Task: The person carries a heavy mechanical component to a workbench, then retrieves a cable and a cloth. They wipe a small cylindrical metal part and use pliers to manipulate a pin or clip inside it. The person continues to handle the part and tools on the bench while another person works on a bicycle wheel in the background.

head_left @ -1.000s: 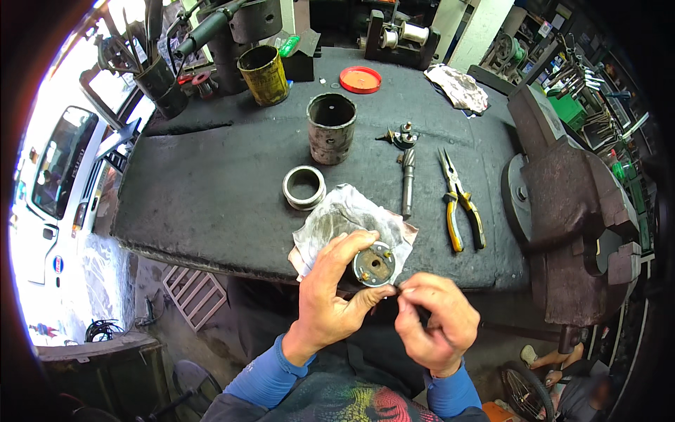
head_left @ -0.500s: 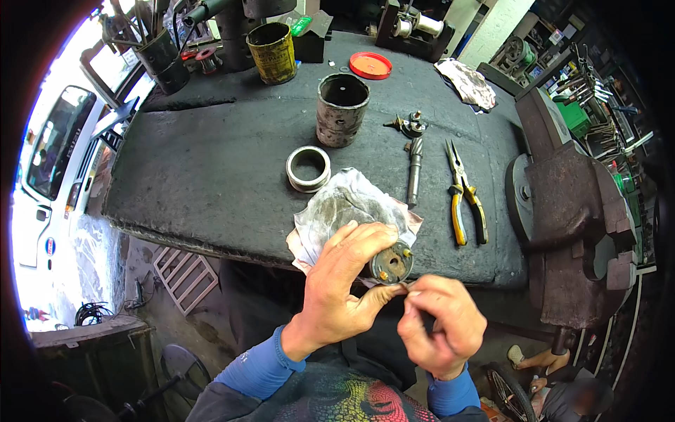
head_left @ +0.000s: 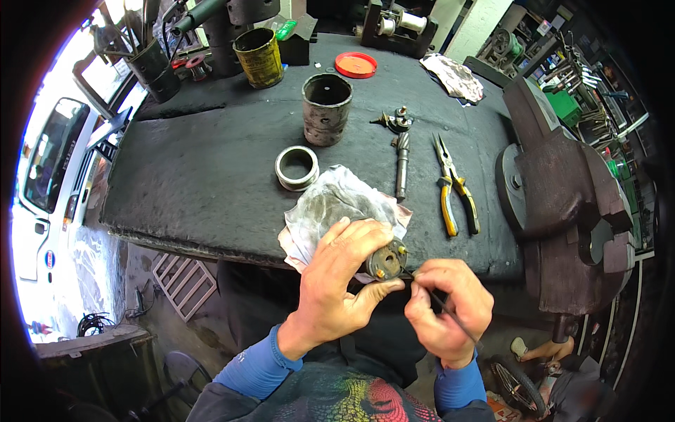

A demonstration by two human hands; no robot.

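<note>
My left hand (head_left: 337, 267) is wrapped round a dark round metal part (head_left: 391, 261) with two brass-coloured studs and a hole in its face. It holds the part at the bench's front edge, over a stained white rag (head_left: 334, 200). A thin dark rod-like tool (head_left: 453, 316) is pinched in my right hand (head_left: 453, 306), its tip at the lower right rim of the round part, beside my left thumb. Behind the rag sit a metal ring (head_left: 297, 169) and an upright, worn metal cylinder (head_left: 327, 109). My left fingers hide much of the round part.
On the bench (head_left: 190, 162) lie pliers (head_left: 454, 186), a fluted metal shaft (head_left: 402, 167), a small metal assembly (head_left: 395, 119) and a red lid (head_left: 356, 65). A yellow can (head_left: 258, 58) stands behind. A big vise (head_left: 569, 190) bounds the right side. Another person (head_left: 573, 394) is low at right.
The thin tool now shows plainly in my right hand, its tip against the round part's rim. My left hand still grips the part. The whole view has shifted slightly.
</note>
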